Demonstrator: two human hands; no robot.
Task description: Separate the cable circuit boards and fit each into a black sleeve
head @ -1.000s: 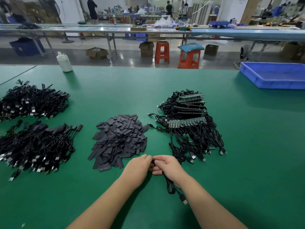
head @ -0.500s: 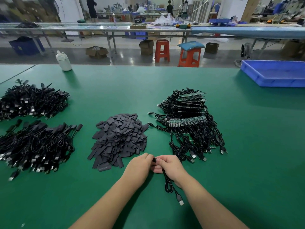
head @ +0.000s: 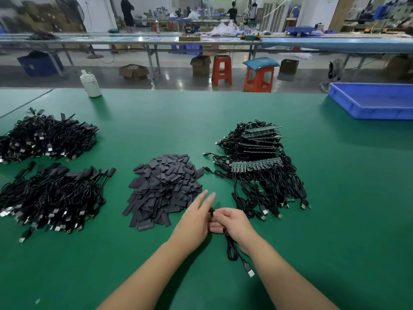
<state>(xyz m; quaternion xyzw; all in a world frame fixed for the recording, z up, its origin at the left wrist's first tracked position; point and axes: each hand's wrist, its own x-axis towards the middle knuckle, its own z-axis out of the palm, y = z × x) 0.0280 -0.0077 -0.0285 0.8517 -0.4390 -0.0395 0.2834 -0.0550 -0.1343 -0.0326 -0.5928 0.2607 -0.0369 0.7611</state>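
I see both hands low centre on the green table. Right hand has fingers curled round a black cable, pinching its sleeved end at the fingertips; the cable loops down under the wrist, USB plug lying on the table. Left hand touches the same end from the left, fingers straight and stretched toward the loose black sleeves pile just beyond. Unseparated board strips with cables lie up and right of the hands. Finished cable piles sit well apart, far left.
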